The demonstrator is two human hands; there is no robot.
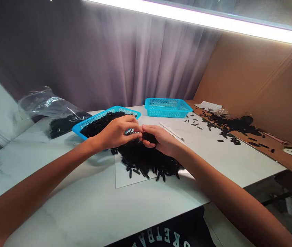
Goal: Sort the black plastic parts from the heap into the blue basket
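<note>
A grey curtain (148, 61) hangs behind the white worktop (79, 209), and a cardboard panel (254, 75) stands along the right side. From my end, I read this moment as close fingertip work above the heap. The right hand (165, 139) is curled around a small dark clump (149, 138), gripped between thumb and fingers. The left hand (115, 132) meets it at the fingertips, thumb and fingers drawn together; I cannot tell whether it pinches anything.

Just below both hands lies a heap of black pieces (146, 157), small and narrow, spread over a white sheet (124, 178) with loose ones at its near edge. Beside the left hand, more of them fill a blue basket (77, 129). A clear plastic bag (50, 104) with dark contents sits to the left of that, and a second blue basket (168, 112) stands farther back. Other black pieces are scattered by the cardboard on the right.

In my judgement, any move from this pose calls for a light pinch and steady wrists, since pieces this small could slip back into the heap.
</note>
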